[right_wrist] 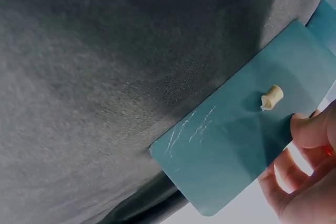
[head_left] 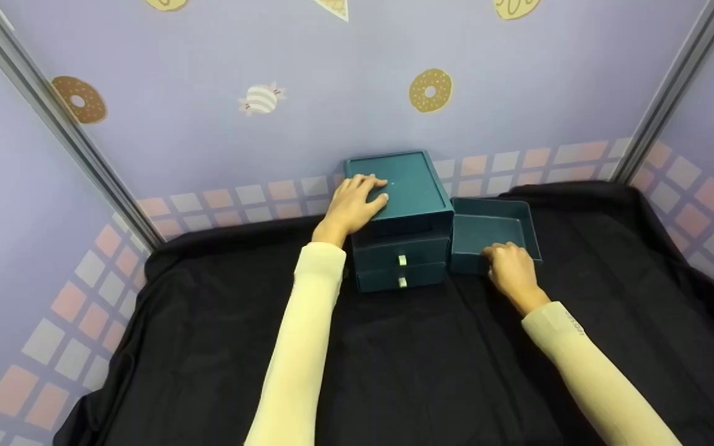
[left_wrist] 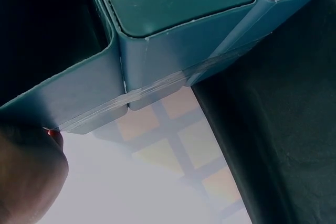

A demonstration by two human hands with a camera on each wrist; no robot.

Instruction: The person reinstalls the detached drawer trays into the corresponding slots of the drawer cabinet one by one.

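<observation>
A small teal drawer cabinet point(head_left: 409, 179) stands against the back wall, its top slot dark and hollow above two drawers with pale knobs point(head_left: 402, 261). My left hand point(head_left: 352, 204) rests on its top near the left edge, fingers relaxed and thumb apart. Beside the cabinet on the right lies a detached teal drawer point(head_left: 487, 229) with nothing inside. My right hand point(head_left: 511, 269) pinches the rim of its front panel. In the right wrist view, the thumb presses that front panel point(right_wrist: 226, 145) near its cream knob point(right_wrist: 272, 97), with the fingers point(right_wrist: 289, 169) behind the rim.
Black cloth point(head_left: 413, 371) covers the table and bunches up along the back and sides. Lilac walls point(head_left: 332, 62) with sweets and tile patterns enclose three sides, with metal posts point(head_left: 673, 93) at the corners. Clear tape point(left_wrist: 157, 85) runs along the cabinet in the left wrist view.
</observation>
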